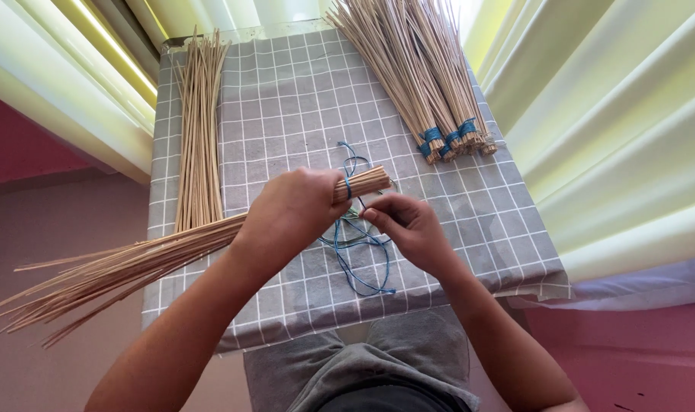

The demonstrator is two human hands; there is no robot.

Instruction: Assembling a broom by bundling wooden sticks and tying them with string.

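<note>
Stick bundle — overhanging table edge

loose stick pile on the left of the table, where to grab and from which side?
Likely the near ends of the loose stick pile, coming from above with fingers across the sticks. They lie flat, lengthwise away from the person, unbound, so a wrap around the whole width should keep them together.
</note>
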